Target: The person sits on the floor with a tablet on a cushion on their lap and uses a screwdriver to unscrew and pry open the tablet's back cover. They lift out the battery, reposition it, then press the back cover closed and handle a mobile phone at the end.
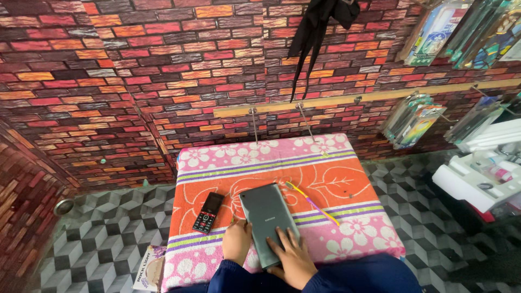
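Tablet (pixel 267 217) under both hands, near table edge (pixel 282 266)

Even, bright, diffuse light, no hard shadows. Colours saturated. Wide-angle bending at edges: brick wall (pixel 108 81) curves in upper left. Centre sharp; packets (pixel 472 32) in upper right show glare; lower corners slightly soft.

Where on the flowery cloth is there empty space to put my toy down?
The far pink strip of the cloth, beyond the grey tablet, is bare. So is the right side past the yellow-purple stick. It is crowded near the front: the left hand and right hand rest at the tablet, with the black keypad phone just left.
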Available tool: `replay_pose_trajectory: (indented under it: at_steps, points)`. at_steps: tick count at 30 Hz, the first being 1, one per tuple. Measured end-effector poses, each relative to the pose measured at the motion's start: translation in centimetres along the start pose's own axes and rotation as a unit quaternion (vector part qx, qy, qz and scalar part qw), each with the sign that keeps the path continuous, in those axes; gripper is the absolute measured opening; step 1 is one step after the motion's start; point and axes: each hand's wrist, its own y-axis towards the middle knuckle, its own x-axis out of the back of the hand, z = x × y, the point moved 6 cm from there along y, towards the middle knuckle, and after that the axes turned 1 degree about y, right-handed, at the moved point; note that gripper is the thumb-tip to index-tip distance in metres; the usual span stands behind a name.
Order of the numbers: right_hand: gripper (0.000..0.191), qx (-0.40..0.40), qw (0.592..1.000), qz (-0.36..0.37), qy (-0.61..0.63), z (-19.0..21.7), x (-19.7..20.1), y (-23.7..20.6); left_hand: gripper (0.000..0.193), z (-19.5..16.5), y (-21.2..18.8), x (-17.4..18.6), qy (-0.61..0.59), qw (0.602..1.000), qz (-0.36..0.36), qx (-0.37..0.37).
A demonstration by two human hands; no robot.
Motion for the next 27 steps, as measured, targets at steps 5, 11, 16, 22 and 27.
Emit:
replay_pose_trajectory:
  at_steps: [5, 11, 16, 22, 27]
  points:
    - [0.08, 0.031, 0.999, 0.011, -0.033, -0.9, 0.1, 3.5, 0.05, -0.9, -0.1, -1.1, 0.021, 0.997, -0.023, -0.077]
    - [0.107, -0.024, 0.99, 0.115, -0.079, -1.9, -1.0, 7.5, 0.08, -0.3, 0.7, -4.2, 0.191, 0.965, 0.14, -0.111]
    - [0.137, -0.052, 0.972, 0.195, -0.125, -1.4, -2.4, 10.1, 0.093, 0.5, 1.5, -5.5, 0.256, 0.943, 0.2, -0.077]
    - [0.125, -0.051, 0.978, 0.162, -0.118, -1.8, -2.8, 11.2, 0.083, 0.7, 3.0, -7.3, 0.249, 0.949, 0.183, -0.061]
    - [0.08, -0.001, 0.986, 0.138, -0.096, -3.2, -3.0, 11.4, 0.081, 0.3, 3.8, -9.1, 0.265, 0.939, 0.209, -0.065]
